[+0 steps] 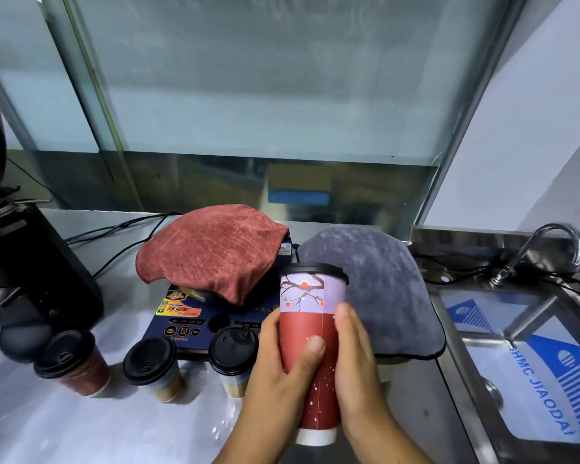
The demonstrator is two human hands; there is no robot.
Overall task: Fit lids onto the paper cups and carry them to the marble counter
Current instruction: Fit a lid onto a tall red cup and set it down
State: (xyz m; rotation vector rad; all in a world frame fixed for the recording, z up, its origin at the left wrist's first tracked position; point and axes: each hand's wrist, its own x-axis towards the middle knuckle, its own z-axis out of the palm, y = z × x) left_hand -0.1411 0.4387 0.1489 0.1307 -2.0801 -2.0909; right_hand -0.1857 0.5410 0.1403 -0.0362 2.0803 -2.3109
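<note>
Holding the tall paper cup (310, 349) clear of the steel worktop (64, 426), both hands wrap its red lower half: the left hand (282, 370) curls round from the near side with its thumb laid flat across the front, and the right hand (352, 356) presses its fingers (344, 318), closed together, along the opposite wall. Its black lid (313, 270) already sits on the rim, and seems fully seated, though the far edge is hidden. Three shorter lidded cups (149, 366) stand in a row on the worktop to the left, well apart from the grip. A cup like this is probably light and thin-walled (whether it is filled cannot be told), so squeezing mid-body could buckle it or pop the lid. The safer hold is low on the sleeve with one palm free to support the white base (315, 436), keeping it upright on the way to the marble counter, which is not in view.
</note>
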